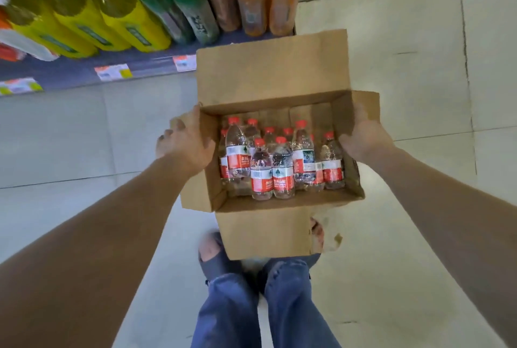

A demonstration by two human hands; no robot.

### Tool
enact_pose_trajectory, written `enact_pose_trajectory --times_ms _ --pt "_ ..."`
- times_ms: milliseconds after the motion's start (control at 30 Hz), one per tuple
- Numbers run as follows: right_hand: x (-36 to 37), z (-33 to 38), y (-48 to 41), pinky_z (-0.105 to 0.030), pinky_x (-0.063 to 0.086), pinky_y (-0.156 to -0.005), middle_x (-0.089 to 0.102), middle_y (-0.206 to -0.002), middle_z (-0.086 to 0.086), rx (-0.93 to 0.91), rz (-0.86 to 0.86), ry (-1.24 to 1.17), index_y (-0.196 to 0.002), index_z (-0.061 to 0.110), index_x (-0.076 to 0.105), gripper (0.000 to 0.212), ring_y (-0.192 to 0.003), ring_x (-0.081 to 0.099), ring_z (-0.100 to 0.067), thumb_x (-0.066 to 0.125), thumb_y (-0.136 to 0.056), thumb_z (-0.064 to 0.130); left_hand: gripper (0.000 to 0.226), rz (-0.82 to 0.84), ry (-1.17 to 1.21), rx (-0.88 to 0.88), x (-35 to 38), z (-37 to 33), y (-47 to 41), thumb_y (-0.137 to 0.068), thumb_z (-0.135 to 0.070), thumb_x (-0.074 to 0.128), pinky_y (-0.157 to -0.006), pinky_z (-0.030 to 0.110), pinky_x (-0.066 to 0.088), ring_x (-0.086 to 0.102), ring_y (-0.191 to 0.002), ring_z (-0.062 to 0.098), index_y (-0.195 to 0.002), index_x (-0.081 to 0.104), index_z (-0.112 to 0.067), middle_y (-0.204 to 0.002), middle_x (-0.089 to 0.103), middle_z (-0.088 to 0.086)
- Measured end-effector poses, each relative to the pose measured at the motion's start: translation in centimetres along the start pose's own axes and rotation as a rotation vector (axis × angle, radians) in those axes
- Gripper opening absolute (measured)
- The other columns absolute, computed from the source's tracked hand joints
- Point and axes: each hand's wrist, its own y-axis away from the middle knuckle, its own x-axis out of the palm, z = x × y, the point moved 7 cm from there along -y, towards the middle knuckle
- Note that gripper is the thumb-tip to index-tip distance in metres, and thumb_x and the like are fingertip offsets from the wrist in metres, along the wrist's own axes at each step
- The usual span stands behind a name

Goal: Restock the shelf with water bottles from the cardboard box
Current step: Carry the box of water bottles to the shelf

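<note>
Precariously, left hand [185, 144] and right hand [363, 138] clutch the cardboard box [265, 68] by its side walls; buckling cardboard could spill the water bottles [268, 164].

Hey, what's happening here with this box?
A person grips an open cardboard box by its sides, left hand on the left wall, right hand on the right. Inside stand red-capped water bottles, and neither hand holds one. The shelf ahead on the left holds yellow, green and orange drinks.
</note>
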Motion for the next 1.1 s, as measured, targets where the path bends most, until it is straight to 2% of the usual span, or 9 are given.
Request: enact_pose_trajectory --times_ms 133,233,300,400,500,600,700,833,1100 --pt "2.1 -0.8 -4.4 -0.054 0.053 -0.093 0.041 -0.15 -0.012 0.037 -0.14 -0.009 -0.157 0.048 -0.01 0.093 -0.116 0.058 -0.04 0.057 -0.095 0.027 0.086 -0.037 0.044 -0.064 5.1 0.2 -3.2 -0.102 -0.047 0.047 -0.1 0.052 0.045 0.057 -0.123 0.047 -0.166 -0.009 -0.034 -0.149 0.048 0.018" --pt "3.5 -1.4 -6.9 -0.044 0.055 -0.084 0.045 -0.147 -0.014 0.042 -0.168 -0.089 -0.157 0.045 -0.015 0.1 -0.108 0.062 -0.036 0.06 -0.095 0.022 0.099 -0.074 0.141 -0.136 8.4 0.2 -4.7 -0.101 -0.054 0.049 -0.096 0.055 0.048 0.059 -0.122 0.047 -0.161 -0.027 -0.031 -0.158 0.039 0.016" --pt "4.5 -1.6 -7.7 -0.035 0.049 -0.065 0.058 -0.124 -0.017 0.032 -0.163 -0.106 -0.156 0.044 -0.021 0.11 -0.083 0.062 -0.028 0.064 -0.094 0.015 0.108 -0.105 0.155 -0.166 9.7 0.3 -5.4 -0.101 -0.055 0.053 -0.098 0.058 0.049 0.057 -0.127 0.047 -0.159 -0.032 -0.025 -0.171 0.021 0.014" --pt "5.3 -2.0 -7.9 -0.029 0.039 -0.048 0.061 -0.076 -0.013 0.036 -0.193 -0.032 -0.153 0.044 -0.029 0.119 -0.059 0.057 -0.022 0.065 -0.091 0.005 0.108 -0.112 0.158 -0.167 10.9 0.2 -6.3 -0.105 -0.033 0.058 -0.094 0.057 0.052 0.059 -0.129 0.047 -0.158 -0.035 -0.021 -0.176 0.001 0.011" --pt "4.9 -2.5 -8.1 -0.027 0.029 -0.043 0.053 -0.061 -0.01 -0.026 -0.259 0.036 -0.156 0.042 -0.024 0.111 -0.05 0.051 -0.023 0.059 -0.093 0.003 0.109 -0.126 0.144 -0.127 11.3 0.7 -7.2 -0.104 -0.024 0.059 -0.084 0.053 0.056 0.064 -0.122 0.048 -0.156 -0.037 -0.029 -0.174 0.011 0.015" --pt "4.7 -3.2 -8.5 -0.026 0.027 -0.046 0.047 -0.056 -0.003 -0.092 -0.288 0.03 -0.157 0.046 -0.017 0.098 -0.048 0.044 -0.018 0.055 -0.1 0.012 0.105 -0.186 0.303 -0.111 11.6 0.8 -7.4 -0.104 -0.02 0.059 -0.089 0.056 0.053 0.066 -0.108 0.052 -0.161 -0.027 -0.037 -0.159 0.04 0.023" --pt "4.9 -3.3 -8.7 -0.028 0.033 -0.052 0.047 -0.058 0.002 -0.095 -0.291 -0.02 -0.157 0.049 -0.016 0.096 -0.05 0.044 -0.013 0.056 -0.102 0.018 0.098 -0.242 0.399 -0.137 11.8 0.9 -7.3 -0.106 -0.017 0.055 -0.087 0.055 0.051 0.064 -0.094 0.046 -0.163 -0.022 -0.038 -0.121 0.063 0.026" --pt "5.2 -3.0 -8.5 -0.031 0.039 -0.058 0.052 -0.061 -0.003 -0.067 -0.304 -0.049 -0.155 0.049 -0.02 0.1 -0.053 0.049 -0.015 0.058 -0.102 0.015 0.097 -0.256 0.409 -0.176 11.7 1.3 -7.3 -0.106 -0.018 0.056 -0.072 0.046 0.045 0.049 -0.07 0.031 -0.164 -0.021 -0.036 -0.078 0.052 0.013" --pt "5.4 -3.0 -8.6 -0.034 0.038 -0.06 0.049 -0.059 -0.006 -0.052 -0.346 0.025 -0.157 0.044 -0.02 0.101 -0.051 0.042 -0.016 0.059 -0.101 0.016 0.096 -0.266 0.44 -0.222 11.6 1.4 -7.0 -0.106 -0.018 0.055 -0.068 0.043 0.041 0.046 -0.059 0.027 -0.164 -0.02 -0.035 -0.062 0.044 0.005"
